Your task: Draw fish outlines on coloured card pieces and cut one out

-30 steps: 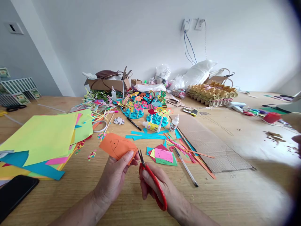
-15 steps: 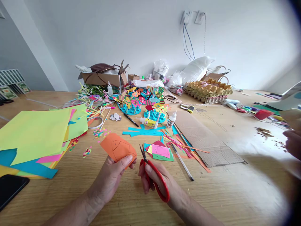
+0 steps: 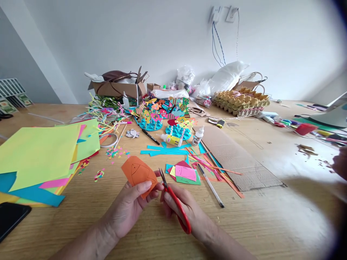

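Observation:
My left hand (image 3: 132,202) pinches an orange piece of paper (image 3: 137,172) with a fish outline drawn on it in black, thumb on top near the tail. Red-handled scissors (image 3: 179,211) are gripped in my right hand (image 3: 187,209), their blades slightly parted and pointing up, just right of the paper and apart from its drawn edge. Beyond the right hand lies a small stack of cut paper pieces (image 3: 187,173), the pink top one bearing a drawn outline. A pen (image 3: 211,186) rests right of that stack.
Coloured paper sheets (image 3: 40,151) and a black phone (image 3: 13,218) lie at left. Glue bottles (image 3: 197,136), blue strips (image 3: 162,151) and paper-fish models (image 3: 150,122) stand farther back. A cardboard sheet (image 3: 238,162) lies right, egg trays (image 3: 241,103) behind it. Another person's hand (image 3: 340,162) shows at the right edge.
The orange paper has shifted slightly right and turned a little clockwise. My right hand has brought the scissors closer to it. The other person's hand has moved lower at the right edge.

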The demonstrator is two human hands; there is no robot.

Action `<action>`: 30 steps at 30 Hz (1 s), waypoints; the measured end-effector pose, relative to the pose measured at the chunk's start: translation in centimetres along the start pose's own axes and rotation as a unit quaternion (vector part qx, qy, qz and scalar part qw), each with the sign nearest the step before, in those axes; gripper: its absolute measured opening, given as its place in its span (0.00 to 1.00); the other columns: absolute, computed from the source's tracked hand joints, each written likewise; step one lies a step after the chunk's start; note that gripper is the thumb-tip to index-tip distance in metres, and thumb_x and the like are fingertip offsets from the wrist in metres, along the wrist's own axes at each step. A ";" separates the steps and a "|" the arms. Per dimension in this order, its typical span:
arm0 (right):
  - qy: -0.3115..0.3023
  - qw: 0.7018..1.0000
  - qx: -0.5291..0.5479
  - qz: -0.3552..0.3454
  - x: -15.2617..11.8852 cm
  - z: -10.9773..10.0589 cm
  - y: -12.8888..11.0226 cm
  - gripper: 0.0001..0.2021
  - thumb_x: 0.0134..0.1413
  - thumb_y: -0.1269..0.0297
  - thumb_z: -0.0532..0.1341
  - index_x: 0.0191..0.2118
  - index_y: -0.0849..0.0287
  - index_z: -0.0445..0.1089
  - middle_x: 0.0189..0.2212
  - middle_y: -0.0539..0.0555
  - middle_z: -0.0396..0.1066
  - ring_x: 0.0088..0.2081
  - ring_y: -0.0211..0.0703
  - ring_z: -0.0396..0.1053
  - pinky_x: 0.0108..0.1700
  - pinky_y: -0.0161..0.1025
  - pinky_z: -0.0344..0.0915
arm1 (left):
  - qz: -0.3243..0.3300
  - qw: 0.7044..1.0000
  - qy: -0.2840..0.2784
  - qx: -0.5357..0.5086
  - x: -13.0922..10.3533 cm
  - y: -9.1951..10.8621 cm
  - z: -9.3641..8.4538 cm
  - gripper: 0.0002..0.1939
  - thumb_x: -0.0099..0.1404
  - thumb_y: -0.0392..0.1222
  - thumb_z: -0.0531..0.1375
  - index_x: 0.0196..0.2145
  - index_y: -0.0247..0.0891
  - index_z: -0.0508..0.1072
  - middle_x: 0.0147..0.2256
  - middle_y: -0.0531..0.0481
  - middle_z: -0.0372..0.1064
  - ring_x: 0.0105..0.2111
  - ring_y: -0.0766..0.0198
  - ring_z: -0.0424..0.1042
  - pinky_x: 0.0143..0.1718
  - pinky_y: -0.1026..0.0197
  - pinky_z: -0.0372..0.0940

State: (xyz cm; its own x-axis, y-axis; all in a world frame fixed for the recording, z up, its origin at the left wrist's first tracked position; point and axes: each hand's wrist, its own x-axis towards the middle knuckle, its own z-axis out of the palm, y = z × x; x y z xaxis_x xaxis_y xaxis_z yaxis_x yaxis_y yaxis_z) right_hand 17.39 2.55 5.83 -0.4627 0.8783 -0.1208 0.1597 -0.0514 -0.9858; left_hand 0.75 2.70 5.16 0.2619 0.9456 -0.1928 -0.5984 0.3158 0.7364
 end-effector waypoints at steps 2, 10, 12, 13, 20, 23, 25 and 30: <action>-0.006 1.000 -0.013 -0.004 0.0 -0.1 0.3 0.24 0.54 0.39 0.52 0.26 0.57 0.57 0.19 0.47 0.57 0.23 0.37 0.56 0.26 0.35 0.53 | -0.008 1.000 -0.001 -0.011 0.1 0.0 0.0 0.11 0.53 0.38 0.69 0.36 0.35 0.77 0.36 0.46 0.75 0.37 0.61 0.74 0.40 0.63 0.69; 0.002 0.999 -0.044 -0.027 -0.1 -0.8 0.1 0.23 0.56 0.41 0.52 0.24 0.57 0.57 0.20 0.47 0.57 0.24 0.37 0.55 0.25 0.35 0.53 | -0.034 0.999 -0.011 -0.015 0.2 0.0 -0.4 0.10 0.54 0.35 0.68 0.36 0.34 0.78 0.38 0.44 0.77 0.41 0.60 0.74 0.46 0.61 0.68; 0.016 0.999 -0.017 -0.038 -0.3 -1.1 -0.1 0.23 0.55 0.41 0.52 0.23 0.57 0.57 0.19 0.47 0.57 0.24 0.38 0.56 0.25 0.35 0.54 | -0.034 0.999 -0.019 0.006 0.2 0.0 -0.6 0.10 0.54 0.37 0.67 0.36 0.34 0.79 0.39 0.44 0.76 0.42 0.59 0.74 0.47 0.62 0.67; 0.031 0.999 -0.005 -0.044 -0.3 -1.3 -0.1 0.22 0.55 0.42 0.53 0.24 0.56 0.57 0.19 0.47 0.57 0.23 0.38 0.56 0.25 0.35 0.54 | -0.032 0.999 -0.024 0.018 0.2 0.1 -0.6 0.10 0.54 0.37 0.67 0.36 0.34 0.79 0.39 0.44 0.76 0.42 0.59 0.74 0.47 0.62 0.67; 0.188 0.971 0.061 -0.131 0.1 -2.4 0.4 0.11 0.49 0.59 0.64 0.32 0.57 0.61 0.27 0.48 0.65 0.29 0.38 0.62 0.31 0.35 0.59 | -0.089 0.988 -0.084 0.096 0.0 0.5 -0.3 0.19 0.56 0.42 0.65 0.46 0.34 0.76 0.30 0.45 0.76 0.29 0.64 0.73 0.30 0.67 0.66; 0.174 0.975 0.059 -0.124 0.2 -2.7 0.3 0.10 0.48 0.62 0.64 0.32 0.57 0.62 0.28 0.50 0.68 0.31 0.40 0.65 0.34 0.36 0.61 | -0.102 0.984 -0.089 0.115 0.0 0.6 -0.5 0.23 0.57 0.44 0.65 0.49 0.32 0.74 0.23 0.47 0.73 0.23 0.66 0.69 0.25 0.68 0.62; 0.163 0.979 0.059 -0.106 0.1 -2.9 -0.1 0.10 0.47 0.61 0.64 0.32 0.57 0.62 0.26 0.49 0.66 0.29 0.39 0.64 0.32 0.36 0.61 | -0.075 0.985 -0.079 0.135 0.0 0.7 -0.6 0.21 0.58 0.44 0.64 0.48 0.34 0.74 0.23 0.49 0.72 0.24 0.67 0.67 0.26 0.67 0.62; 0.067 0.996 0.040 -0.047 -0.3 -2.5 -0.9 0.13 0.52 0.53 0.57 0.26 0.58 0.60 0.18 0.47 0.62 0.23 0.37 0.59 0.27 0.35 0.57 | 0.056 0.981 -0.029 0.184 0.2 0.8 -0.4 0.07 0.57 0.43 0.65 0.29 0.37 0.74 0.24 0.54 0.69 0.25 0.68 0.65 0.27 0.67 0.61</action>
State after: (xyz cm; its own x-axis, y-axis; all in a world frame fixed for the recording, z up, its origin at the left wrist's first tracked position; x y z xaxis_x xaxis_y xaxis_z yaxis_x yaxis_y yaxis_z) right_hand 19.53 3.55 7.03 -0.3504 0.9365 -0.0160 0.0493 0.0014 -0.9988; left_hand 0.04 3.17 5.40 0.2587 0.9636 -0.0672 -0.3157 0.1501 0.9369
